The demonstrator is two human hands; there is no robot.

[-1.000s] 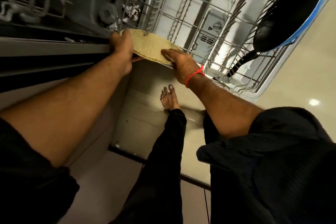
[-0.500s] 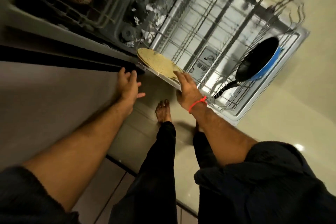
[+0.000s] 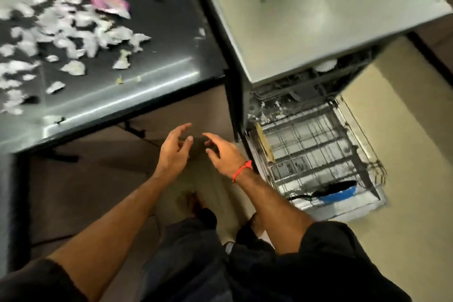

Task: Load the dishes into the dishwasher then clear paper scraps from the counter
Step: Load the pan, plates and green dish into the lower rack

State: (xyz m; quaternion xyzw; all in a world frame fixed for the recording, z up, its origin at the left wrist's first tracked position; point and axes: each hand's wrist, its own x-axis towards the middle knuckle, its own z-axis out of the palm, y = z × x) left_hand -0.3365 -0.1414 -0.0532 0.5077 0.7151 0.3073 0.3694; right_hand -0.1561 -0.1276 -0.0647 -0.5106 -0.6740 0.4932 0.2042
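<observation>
Now the tan plate (image 3: 264, 142) stands on edge in the lower rack (image 3: 318, 144), released; left hand (image 3: 174, 152) and right hand (image 3: 224, 154) hang spread, empty, below the worktop (image 3: 159, 66) edge where paper scraps (image 3: 73, 32) wait.

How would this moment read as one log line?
left hand: open, empty | right hand: open, empty | round tan plate: in lower rack | white paper scraps: on counter

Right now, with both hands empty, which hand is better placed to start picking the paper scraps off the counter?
Probably the left. The left hand is open and nearer the dark counter, where the paper scraps lie up and to its left. The right hand, also open, sits closer to the dishwasher rack.
</observation>
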